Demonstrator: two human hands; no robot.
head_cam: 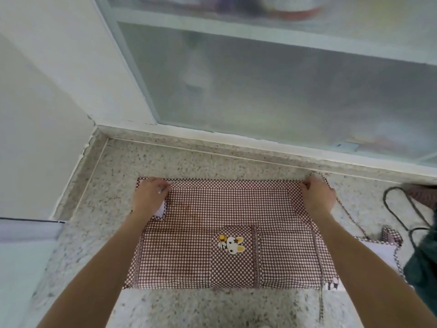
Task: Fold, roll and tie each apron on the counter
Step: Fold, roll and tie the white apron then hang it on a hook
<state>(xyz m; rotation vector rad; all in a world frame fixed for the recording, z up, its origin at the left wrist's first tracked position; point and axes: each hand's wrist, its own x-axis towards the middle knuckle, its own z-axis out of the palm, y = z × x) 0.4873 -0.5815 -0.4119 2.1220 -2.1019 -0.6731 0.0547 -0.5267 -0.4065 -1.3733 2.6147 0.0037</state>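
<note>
A brown-and-white checked apron (222,233) lies flat on the speckled stone counter (118,166), with a rabbit patch (233,243) on its front pocket. My left hand (150,196) pinches the apron's far left corner. My right hand (318,196) pinches the far right corner. A narrow strip along the far edge is folded over between the two hands. A checked tie (347,214) trails off to the right from the far right corner.
A frosted sliding window (272,86) runs along the back of the counter. A white wall (42,91) closes the left side. At the right edge lie a dark green cloth (423,268) with dark straps (399,209) and more checked fabric (391,235).
</note>
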